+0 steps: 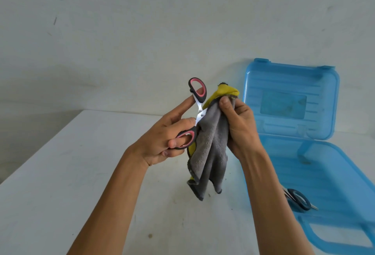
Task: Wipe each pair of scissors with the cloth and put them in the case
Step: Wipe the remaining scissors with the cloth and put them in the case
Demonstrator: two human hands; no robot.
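Observation:
My left hand holds a pair of scissors with black and pink handles above the table; the handles are spread apart, with fingers through the lower loop. My right hand grips a grey and yellow cloth wrapped around the blades, which are hidden inside it. The cloth hangs down between my hands. To the right, a blue translucent case lies open with its lid propped up against the wall. A second pair of scissors with dark blue handles lies in the case, partly behind my right forearm.
The white table runs from its left edge to the wall at the back. Small dark specks lie on the tabletop below the cloth.

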